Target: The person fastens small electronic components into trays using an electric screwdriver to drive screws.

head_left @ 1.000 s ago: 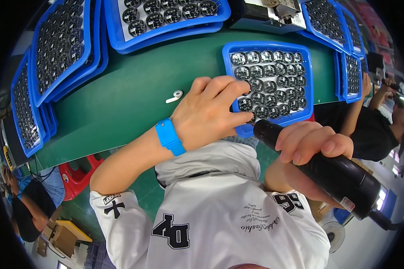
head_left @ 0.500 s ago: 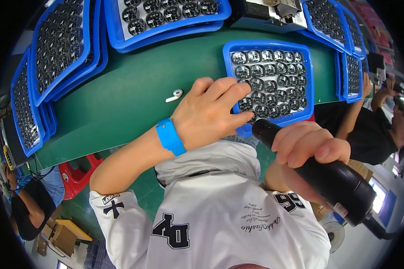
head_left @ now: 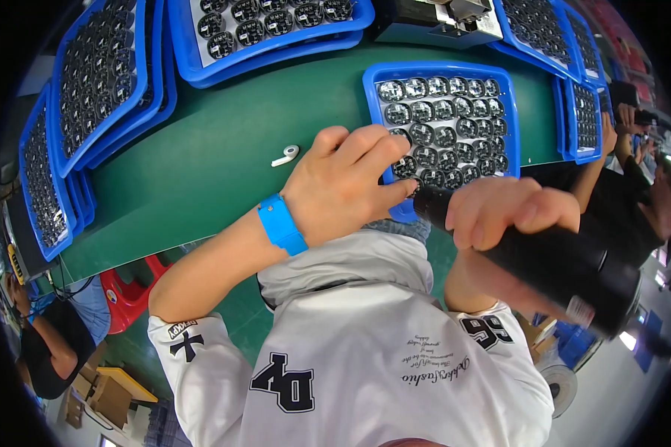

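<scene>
My right hand (head_left: 511, 212) is wrapped round a thick black cylindrical electric screwdriver (head_left: 563, 276), with a cord at its rear end. Its front end points left at the near left corner of a blue tray (head_left: 514, 112). Inside the tray stand rows of round clear-and-black electronic parts (head_left: 445, 137) on a white base. My left hand (head_left: 347, 175), with a blue band on its wrist, reaches over the tray's left edge. Its curled index finger and thumb lie on either side of a round electronic part (head_left: 404, 167), beside the driver's front end. The driver's tip is hidden.
On the green table (head_left: 224, 127) lies a white earbud (head_left: 285, 155). Stacked blue trays of similar parts stand at the far left (head_left: 101, 82) and far right (head_left: 585, 119). A metal device (head_left: 440, 22) sits at the back. A red stool (head_left: 130, 294) and other people are around.
The screwdriver's rear end has swung up and to the right, so the tool lies more level. The driver's front end stays close to my left thumb. My left hand has barely moved.
</scene>
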`<state>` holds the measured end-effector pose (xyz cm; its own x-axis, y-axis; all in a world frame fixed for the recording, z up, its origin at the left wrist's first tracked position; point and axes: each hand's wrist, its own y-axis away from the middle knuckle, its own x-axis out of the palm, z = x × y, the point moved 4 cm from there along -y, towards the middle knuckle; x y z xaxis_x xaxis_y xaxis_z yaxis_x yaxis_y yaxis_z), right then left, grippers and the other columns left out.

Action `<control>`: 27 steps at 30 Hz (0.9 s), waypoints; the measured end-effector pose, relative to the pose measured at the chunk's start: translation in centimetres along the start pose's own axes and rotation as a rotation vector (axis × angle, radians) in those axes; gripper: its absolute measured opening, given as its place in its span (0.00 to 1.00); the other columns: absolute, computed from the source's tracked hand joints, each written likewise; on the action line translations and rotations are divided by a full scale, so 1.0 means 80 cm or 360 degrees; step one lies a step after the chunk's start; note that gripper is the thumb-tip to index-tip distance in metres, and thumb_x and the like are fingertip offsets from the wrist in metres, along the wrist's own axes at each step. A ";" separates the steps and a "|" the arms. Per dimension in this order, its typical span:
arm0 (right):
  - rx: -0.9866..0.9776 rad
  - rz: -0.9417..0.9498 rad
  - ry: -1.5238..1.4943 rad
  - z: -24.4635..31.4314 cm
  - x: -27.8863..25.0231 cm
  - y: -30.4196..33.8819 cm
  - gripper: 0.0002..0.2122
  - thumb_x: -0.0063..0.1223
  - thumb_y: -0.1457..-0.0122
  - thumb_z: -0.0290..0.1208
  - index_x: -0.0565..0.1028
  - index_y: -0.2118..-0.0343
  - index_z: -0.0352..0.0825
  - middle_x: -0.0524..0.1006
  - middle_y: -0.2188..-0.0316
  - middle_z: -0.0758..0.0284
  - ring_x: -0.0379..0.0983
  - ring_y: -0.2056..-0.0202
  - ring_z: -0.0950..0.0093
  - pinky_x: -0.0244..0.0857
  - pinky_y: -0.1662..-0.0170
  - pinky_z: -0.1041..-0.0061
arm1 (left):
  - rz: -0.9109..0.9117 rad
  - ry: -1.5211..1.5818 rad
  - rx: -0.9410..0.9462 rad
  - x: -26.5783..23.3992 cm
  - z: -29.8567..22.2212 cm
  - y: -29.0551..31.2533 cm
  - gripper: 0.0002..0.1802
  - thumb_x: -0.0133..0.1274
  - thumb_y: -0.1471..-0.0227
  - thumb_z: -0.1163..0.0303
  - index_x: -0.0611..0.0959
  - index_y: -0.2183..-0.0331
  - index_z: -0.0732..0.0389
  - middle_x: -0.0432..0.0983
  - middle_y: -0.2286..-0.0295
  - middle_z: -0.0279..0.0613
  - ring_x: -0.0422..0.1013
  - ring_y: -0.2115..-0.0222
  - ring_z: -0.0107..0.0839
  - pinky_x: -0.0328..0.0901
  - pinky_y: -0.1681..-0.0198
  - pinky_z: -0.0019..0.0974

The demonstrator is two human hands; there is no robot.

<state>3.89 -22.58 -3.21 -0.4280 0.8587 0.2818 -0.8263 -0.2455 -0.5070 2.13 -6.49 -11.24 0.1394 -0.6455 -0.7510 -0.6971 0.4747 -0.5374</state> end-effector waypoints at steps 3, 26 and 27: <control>0.0126 0.0092 -0.0148 -0.005 -0.005 -0.007 0.48 0.51 0.49 0.77 0.68 0.47 0.28 0.72 0.78 0.62 0.70 0.80 0.68 0.66 0.75 0.67 | 0.0049 0.0081 -0.0055 -0.004 0.003 -0.001 0.15 0.68 0.62 0.57 0.90 0.66 0.41 0.72 0.53 0.32 0.66 0.48 0.35 0.58 0.51 0.42; -0.0017 0.0284 -0.0144 -0.005 -0.011 -0.002 0.44 0.51 0.46 0.75 0.68 0.49 0.30 0.72 0.76 0.62 0.72 0.79 0.68 0.67 0.74 0.66 | 0.0076 -0.0029 -0.0036 -0.001 0.000 0.004 0.26 0.72 0.74 0.56 0.90 0.64 0.37 0.71 0.51 0.28 0.63 0.46 0.31 0.56 0.50 0.43; -0.0013 0.0298 -0.0150 -0.005 -0.010 -0.003 0.44 0.51 0.46 0.75 0.68 0.49 0.30 0.72 0.76 0.62 0.71 0.79 0.67 0.67 0.74 0.66 | 0.0078 -0.0018 -0.0041 -0.001 0.000 0.004 0.26 0.72 0.74 0.56 0.90 0.64 0.37 0.71 0.51 0.28 0.63 0.46 0.32 0.56 0.50 0.43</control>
<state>4.57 -23.06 -3.67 -0.6066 0.7525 0.2564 -0.7261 -0.3930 -0.5642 1.91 -6.29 -11.34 0.1126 -0.6147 -0.7807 -0.7213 0.4898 -0.4897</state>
